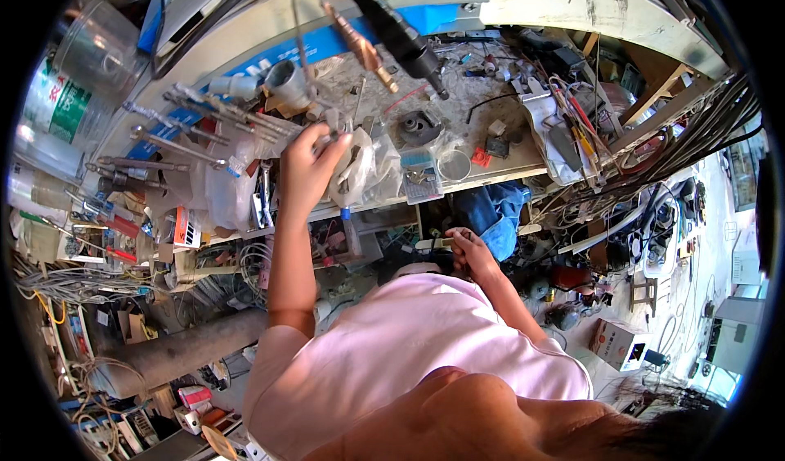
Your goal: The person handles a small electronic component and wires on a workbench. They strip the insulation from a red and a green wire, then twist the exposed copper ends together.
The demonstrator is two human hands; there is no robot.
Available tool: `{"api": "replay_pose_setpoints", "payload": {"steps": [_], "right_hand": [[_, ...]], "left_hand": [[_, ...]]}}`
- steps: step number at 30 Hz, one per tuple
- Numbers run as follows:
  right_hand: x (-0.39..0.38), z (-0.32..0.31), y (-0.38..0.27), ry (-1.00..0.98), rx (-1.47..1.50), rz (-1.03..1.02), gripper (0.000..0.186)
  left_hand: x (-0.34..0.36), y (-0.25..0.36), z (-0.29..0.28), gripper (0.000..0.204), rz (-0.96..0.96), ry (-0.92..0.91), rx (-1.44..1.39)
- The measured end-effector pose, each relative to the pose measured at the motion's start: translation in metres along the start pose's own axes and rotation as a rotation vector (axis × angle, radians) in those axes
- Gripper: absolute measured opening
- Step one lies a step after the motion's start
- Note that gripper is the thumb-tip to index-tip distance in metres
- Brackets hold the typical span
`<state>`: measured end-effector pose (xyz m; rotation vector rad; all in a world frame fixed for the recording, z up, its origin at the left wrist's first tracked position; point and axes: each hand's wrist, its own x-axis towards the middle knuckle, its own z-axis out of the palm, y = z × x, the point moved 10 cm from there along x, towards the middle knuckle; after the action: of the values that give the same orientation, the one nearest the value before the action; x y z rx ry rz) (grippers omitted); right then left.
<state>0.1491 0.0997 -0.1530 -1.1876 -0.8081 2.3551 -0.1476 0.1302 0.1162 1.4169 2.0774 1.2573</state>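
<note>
My left hand is raised over the front of the cluttered workbench. Its fingers are closed in a pinch, and whatever sits between them is too small to make out. Right beside those fingers are clear plastic bags and a row of metal drill bits sticking out from the rack. Lower down, my right hand is closed at the bench's front edge, close to a blue cloth. A pale strip shows next to its fingers; whether the hand grips it is unclear.
Large step drill bits hang at the top. On the bench lie a dark metal part, a clear case and a roll of tape. Pliers and screwdrivers lie at the right, beside bundled cables. A box stands on the floor.
</note>
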Motion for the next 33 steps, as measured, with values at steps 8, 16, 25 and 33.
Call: {"api": "replay_pose_setpoints", "payload": {"steps": [8, 16, 25, 33], "right_hand": [[-0.002, -0.036, -0.006, 0.1, 0.089, -0.053, 0.016], [-0.021, -0.078, -0.016, 0.243, 0.2, -0.022, 0.019], [-0.01, -0.08, -0.033, 0.234, 0.208, -0.031, 0.018], [-0.004, -0.076, -0.041, 0.18, 0.16, -0.055, 0.018]], "left_hand": [[0.171, -0.041, 0.127, 0.021, 0.15, -0.419, 0.371], [0.244, -0.105, 0.18, 0.033, 0.115, -0.393, 0.667], [0.251, -0.1, 0.205, 0.038, 0.149, -0.573, 0.866], [0.234, -0.083, 0.189, 0.044, 0.158, -0.492, 0.583]]}}
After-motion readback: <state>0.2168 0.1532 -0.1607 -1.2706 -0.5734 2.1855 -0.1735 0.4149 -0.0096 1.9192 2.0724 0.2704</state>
